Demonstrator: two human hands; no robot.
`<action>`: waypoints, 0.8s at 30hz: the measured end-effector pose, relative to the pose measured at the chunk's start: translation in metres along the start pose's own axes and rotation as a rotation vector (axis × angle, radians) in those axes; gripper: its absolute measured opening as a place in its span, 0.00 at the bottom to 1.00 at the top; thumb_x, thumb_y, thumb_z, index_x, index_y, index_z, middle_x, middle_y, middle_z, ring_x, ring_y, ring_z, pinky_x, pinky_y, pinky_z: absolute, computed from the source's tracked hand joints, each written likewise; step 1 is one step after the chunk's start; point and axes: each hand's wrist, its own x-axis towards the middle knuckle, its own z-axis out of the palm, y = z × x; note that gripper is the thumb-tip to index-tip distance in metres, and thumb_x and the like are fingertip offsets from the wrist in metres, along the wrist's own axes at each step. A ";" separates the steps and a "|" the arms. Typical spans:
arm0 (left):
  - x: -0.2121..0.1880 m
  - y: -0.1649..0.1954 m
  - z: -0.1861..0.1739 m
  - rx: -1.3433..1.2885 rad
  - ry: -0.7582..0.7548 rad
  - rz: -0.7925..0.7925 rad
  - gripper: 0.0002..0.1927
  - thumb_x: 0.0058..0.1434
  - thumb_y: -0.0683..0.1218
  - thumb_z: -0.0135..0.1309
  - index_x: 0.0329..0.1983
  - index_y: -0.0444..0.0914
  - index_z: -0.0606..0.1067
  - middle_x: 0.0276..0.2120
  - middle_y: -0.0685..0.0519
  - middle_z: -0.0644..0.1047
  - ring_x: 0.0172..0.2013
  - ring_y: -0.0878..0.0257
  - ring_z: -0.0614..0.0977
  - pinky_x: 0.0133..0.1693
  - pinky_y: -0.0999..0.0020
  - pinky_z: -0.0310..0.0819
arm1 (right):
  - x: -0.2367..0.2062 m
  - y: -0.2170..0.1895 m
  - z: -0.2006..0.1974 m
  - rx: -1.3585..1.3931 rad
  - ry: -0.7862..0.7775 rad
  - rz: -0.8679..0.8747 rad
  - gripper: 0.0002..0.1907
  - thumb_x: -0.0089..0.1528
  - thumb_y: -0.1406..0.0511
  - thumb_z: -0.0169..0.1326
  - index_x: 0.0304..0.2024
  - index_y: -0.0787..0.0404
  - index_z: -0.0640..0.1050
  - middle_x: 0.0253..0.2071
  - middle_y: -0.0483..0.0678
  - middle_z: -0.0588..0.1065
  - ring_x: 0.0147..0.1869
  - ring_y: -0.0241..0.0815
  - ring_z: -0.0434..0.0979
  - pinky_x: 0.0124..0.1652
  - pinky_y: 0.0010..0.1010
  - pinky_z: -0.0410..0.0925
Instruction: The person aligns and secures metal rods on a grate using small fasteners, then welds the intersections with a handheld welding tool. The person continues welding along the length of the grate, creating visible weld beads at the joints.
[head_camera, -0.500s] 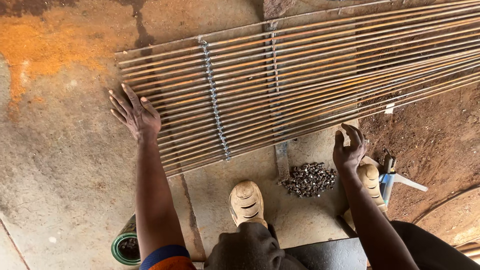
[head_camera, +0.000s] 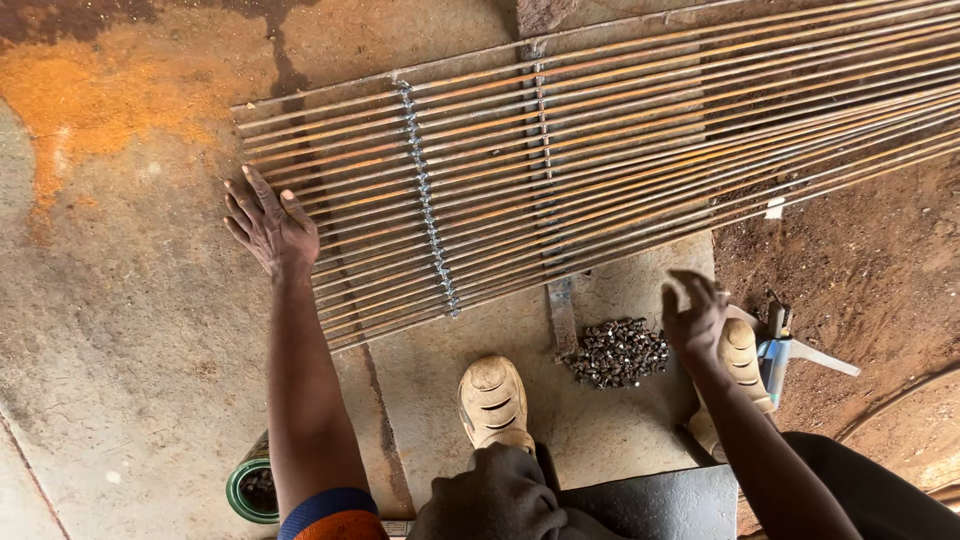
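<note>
- Your left hand (head_camera: 272, 232) lies flat, fingers spread and gripping nothing, at the left-centre of the frame, pressing on the near ends of the metal rods (head_camera: 600, 150).
- Those rods fan across the upper half of the frame, running off the right edge, tied by a twisted wire row (head_camera: 428, 200) just right of your left hand.
- Your right hand (head_camera: 692, 318) hovers at the lower right, fingers loosely curled, holding nothing you can see.
- Just left of it, a pile of small dark metal pieces (head_camera: 616, 352) sits on the concrete floor (head_camera: 130, 330).
- Your tan shoe (head_camera: 493, 400) rests at bottom centre.
</note>
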 end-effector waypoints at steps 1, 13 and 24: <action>0.001 0.000 -0.003 0.007 0.001 -0.001 0.37 0.74 0.67 0.18 0.82 0.50 0.39 0.80 0.40 0.41 0.78 0.42 0.44 0.74 0.40 0.32 | -0.007 0.002 -0.002 0.069 -0.047 -0.009 0.11 0.73 0.59 0.55 0.53 0.57 0.80 0.53 0.50 0.80 0.49 0.41 0.83 0.45 0.31 0.77; -0.127 -0.045 -0.009 -0.197 0.540 0.207 0.18 0.74 0.50 0.49 0.58 0.34 0.78 0.58 0.37 0.79 0.62 0.40 0.75 0.64 0.34 0.60 | -0.074 0.005 0.003 0.133 -0.294 -0.218 0.10 0.67 0.65 0.51 0.44 0.56 0.83 0.39 0.49 0.85 0.22 0.37 0.78 0.21 0.29 0.72; -0.319 0.006 0.066 -0.365 0.259 0.419 0.09 0.68 0.43 0.52 0.43 0.38 0.83 0.28 0.49 0.82 0.27 0.60 0.81 0.36 0.61 0.75 | -0.068 0.016 -0.003 -0.170 -0.534 -0.012 0.09 0.69 0.67 0.49 0.44 0.60 0.82 0.36 0.55 0.81 0.22 0.36 0.76 0.18 0.27 0.70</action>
